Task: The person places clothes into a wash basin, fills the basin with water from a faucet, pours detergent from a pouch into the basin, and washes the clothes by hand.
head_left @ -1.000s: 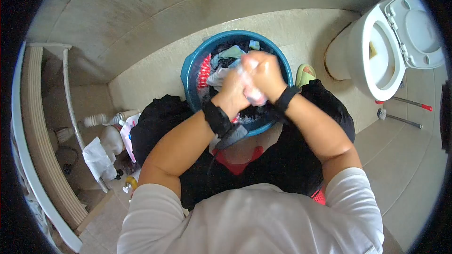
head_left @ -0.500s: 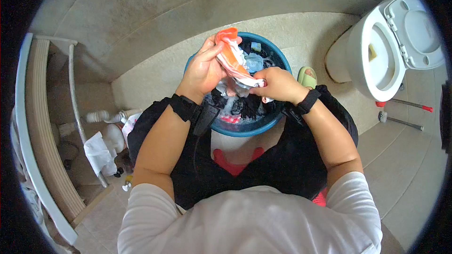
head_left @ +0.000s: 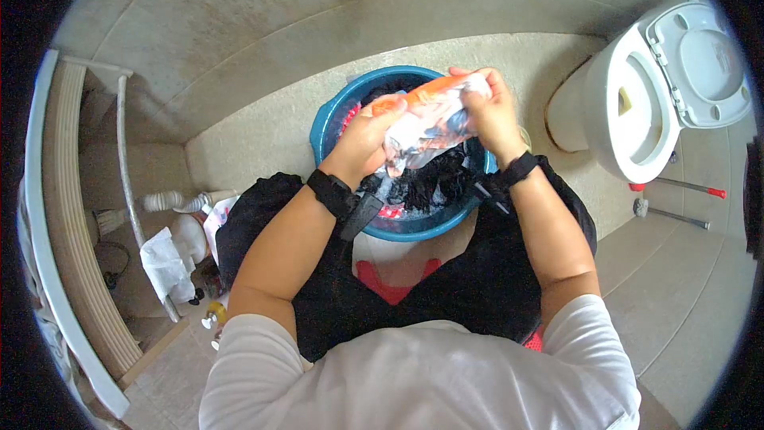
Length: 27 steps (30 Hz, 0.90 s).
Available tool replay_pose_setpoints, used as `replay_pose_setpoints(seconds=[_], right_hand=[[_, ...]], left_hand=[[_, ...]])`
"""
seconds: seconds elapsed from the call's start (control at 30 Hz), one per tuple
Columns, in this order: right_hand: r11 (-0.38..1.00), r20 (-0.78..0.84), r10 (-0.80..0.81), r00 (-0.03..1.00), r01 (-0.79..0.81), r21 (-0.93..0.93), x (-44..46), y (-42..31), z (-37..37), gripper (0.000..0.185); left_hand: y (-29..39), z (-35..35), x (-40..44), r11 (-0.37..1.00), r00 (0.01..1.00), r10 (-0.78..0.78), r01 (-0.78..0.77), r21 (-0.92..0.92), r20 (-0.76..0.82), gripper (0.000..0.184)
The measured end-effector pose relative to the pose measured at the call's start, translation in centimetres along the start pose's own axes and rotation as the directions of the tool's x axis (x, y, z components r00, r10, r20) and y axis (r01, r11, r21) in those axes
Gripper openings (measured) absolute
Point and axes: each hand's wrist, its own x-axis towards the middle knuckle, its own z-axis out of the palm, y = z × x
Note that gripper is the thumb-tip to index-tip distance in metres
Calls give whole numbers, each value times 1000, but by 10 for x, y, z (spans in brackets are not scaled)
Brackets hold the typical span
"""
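Observation:
Stretched between my two hands is a wet orange and white cloth (head_left: 430, 121), held above a blue basin (head_left: 321, 139). My left hand (head_left: 360, 142) grips its left end, the thumb on top. The right end is pinched in my right hand (head_left: 495, 115). Dark wet clothes (head_left: 430, 183) lie in soapy water in the basin below. A red and white cloth (head_left: 390, 212) shows near the basin's front edge, and more red patterned fabric appears at its left side. Both wrists wear black bands.
At the right is a toilet (head_left: 637, 103) with its lid up, beside red-tipped rods (head_left: 692, 188). A light pipe (head_left: 126, 159), a white cloth (head_left: 167, 261) and bottles (head_left: 213, 314) are at the left. Red footwear (head_left: 390, 283) shows between my knees.
From hands pressed together low over the basin, my hands have moved apart and lifted the cloth. Since half a second ago, my right hand has risen and the cloth is spread wider sideways.

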Motion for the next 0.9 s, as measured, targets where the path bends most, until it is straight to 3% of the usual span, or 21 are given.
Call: replay_pose_setpoints(seconds=[0.03, 0.07, 0.1, 0.13, 0.2, 0.23, 0.27, 0.33, 0.4, 0.43, 0.47, 0.53, 0.6, 0.67, 0.7, 0.77, 0.8, 0.83, 0.87, 0.9], right_hand=[[953, 97, -86, 992, 111, -282, -11, -1, 12, 16], [789, 266, -310, 913, 403, -464, -19, 5, 26, 20], [712, 341, -393, 854, 517, -475, -35, -3, 50, 16], [623, 413, -464, 784, 620, -477, -47, -11, 67, 13], [607, 385, -410, 826, 563, -561, -40, -3, 66, 10], [576, 362, -363, 858, 513, -637, -30, 2, 64, 14], [742, 135, -248, 959, 278, -610, -14, 11, 58, 23], [670, 193, -213, 958, 287, -684, -10, 4, 57, 21], [569, 353, -451, 819, 569, -594, -29, -3, 71, 22], [643, 377, -445, 812, 583, -497, -36, -8, 74, 21], [649, 374, -441, 816, 578, -494, -32, -1, 68, 21], [688, 190, -294, 937, 345, -638, -10, 20, 38, 20], [679, 42, -83, 996, 88, -729, 6, 29, 14, 25], [784, 95, -17, 995, 72, -617, 10, 51, 1, 20], [780, 107, -21, 994, 83, -620, 12, 49, 4, 20], [951, 67, -106, 992, 120, -286, 4, 40, 18, 16], [880, 97, -197, 976, 219, -421, -12, 16, 36, 17], [745, 228, -334, 915, 404, -531, -28, 0, 55, 12], [565, 371, -434, 821, 569, -597, -42, -9, 69, 9], [521, 451, -402, 797, 604, -602, -51, -12, 76, 9]], left_hand=[[-6, -8, 8, 987, 997, 15, -27, -160, -76, 17], [-14, -16, 15, 947, 988, 17, -65, -315, -155, 16], [-20, -15, 19, 920, 988, 65, -114, -375, -141, 14], [-23, -17, 17, 806, 995, 74, -24, -591, 60, 16], [-55, -36, 39, 813, 871, 230, 73, -577, 434, 21], [-46, 2, 25, 795, 992, 118, -69, -603, 42, 24], [-28, 37, 13, 905, 948, -92, -47, -422, -304, 29], [-25, 41, 11, 925, 964, -124, 26, -380, -235, 27], [-19, 17, 17, 796, 997, -10, 55, -602, 79, 27], [-15, 14, 15, 876, 995, -94, 63, -478, -42, 27], [-22, 19, 12, 876, 994, -101, 66, -478, -48, 27], [-39, 36, 12, 915, 932, -179, 39, -401, -316, 27], [-36, 36, 11, 937, 951, -167, 71, -342, -260, 25], [-26, 32, 10, 971, 978, -145, 112, -213, -148, 22], [-28, 18, 17, 968, 976, -122, 78, -238, -179, 19], [-37, -20, 30, 919, 990, -110, 70, -389, -83, 15], [-50, -43, 42, 861, 994, -113, 105, -497, 13, 14], [-27, -1, 27, 901, 913, -231, 71, -428, -335, 15], [-19, 8, 5, 886, 980, -125, 39, -462, -157, 16], [-39, 0, 8, 954, 974, 163, -196, -225, -158, 17]])
